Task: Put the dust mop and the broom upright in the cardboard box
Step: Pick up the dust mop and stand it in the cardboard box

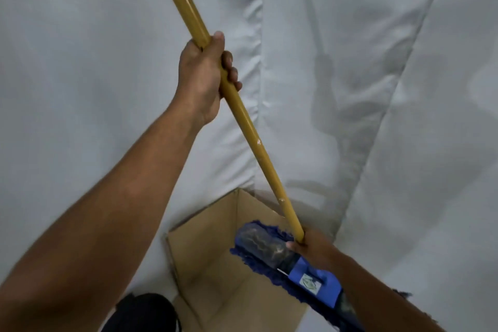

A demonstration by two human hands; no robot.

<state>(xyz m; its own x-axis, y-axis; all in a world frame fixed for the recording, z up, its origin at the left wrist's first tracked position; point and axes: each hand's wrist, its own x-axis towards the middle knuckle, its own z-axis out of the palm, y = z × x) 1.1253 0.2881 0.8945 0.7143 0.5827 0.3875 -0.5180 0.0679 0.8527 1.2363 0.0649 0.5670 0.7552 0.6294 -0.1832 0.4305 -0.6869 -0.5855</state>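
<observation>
Left grip: The left hand (pixel 200 81) is wrapped tight around the yellow handle (pixel 242 118) of the dust mop (pixel 272 250), thumb up along the shaft, fingers curled round its far side.

Right grip: The right hand (pixel 315 246) is clamped low on the same handle, right where the shaft meets the mop head, and is the nearer hand to the cardboard box (pixel 204 245).

Long axis: The handle slants from the upper left of the view down to the lower right, clearly tilted rather than upright; its top runs out of view.

Mop head: The blue fringed head, with its blue plastic bracket (pixel 314 283), hangs below and toward the camera from the right grip, lying across the box's right rim; whether it touches the cardboard cannot be told.

Box: It stands open on the floor against a draped pale sheet (pixel 377 75), with its visible interior showing nothing inside.

Broom: Not in view.

Foreground: A dark shape (pixel 145 312) at the bottom edge, just beside the box; what it is cannot be told.

Judgement: The coming move appears to turn on the head dropping left and down into the opening while the left hand brings the shaft toward vertical. The wide head could catch on the rim.
</observation>
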